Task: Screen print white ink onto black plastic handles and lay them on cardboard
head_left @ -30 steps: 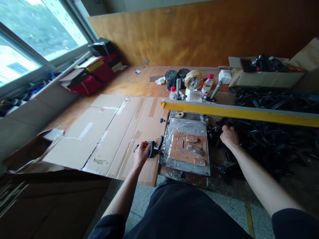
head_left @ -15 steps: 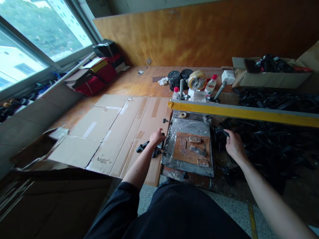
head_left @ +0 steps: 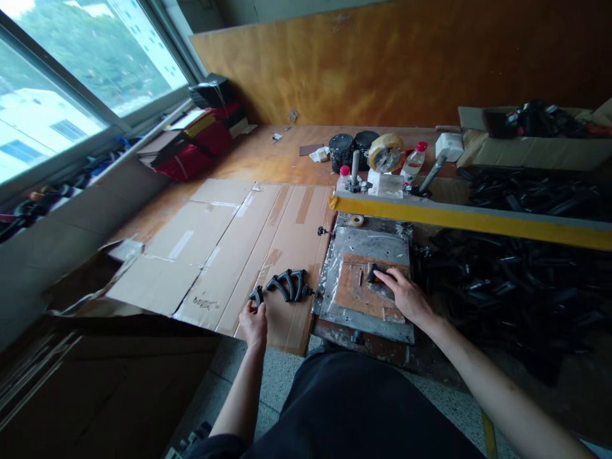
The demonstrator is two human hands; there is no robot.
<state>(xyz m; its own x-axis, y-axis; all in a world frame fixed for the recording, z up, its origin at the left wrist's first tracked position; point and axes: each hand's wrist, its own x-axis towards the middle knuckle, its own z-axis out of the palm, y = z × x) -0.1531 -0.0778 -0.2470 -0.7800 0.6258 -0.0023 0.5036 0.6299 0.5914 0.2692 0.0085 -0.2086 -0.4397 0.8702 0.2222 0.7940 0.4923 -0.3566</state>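
So, the left hand (head_left: 252,324) pinches a black curved piece (head_left: 257,296) between its fingers, just beside a row of similar pieces (head_left: 287,284) lying on flattened cardboard (head_left: 224,248). The right hand (head_left: 400,294) curls over and grips another black piece (head_left: 377,280) on a wooden board (head_left: 356,296), which sits on a metal plate (head_left: 366,242) below a yellow bar (head_left: 459,217).

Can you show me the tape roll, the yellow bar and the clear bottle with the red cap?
Tape roll (head_left: 386,153): head view, on its tan tape band.
Yellow bar (head_left: 471,220): head view, on its yellow face, near the middle.
Clear bottle (head_left: 413,165): head view, on its clear body.
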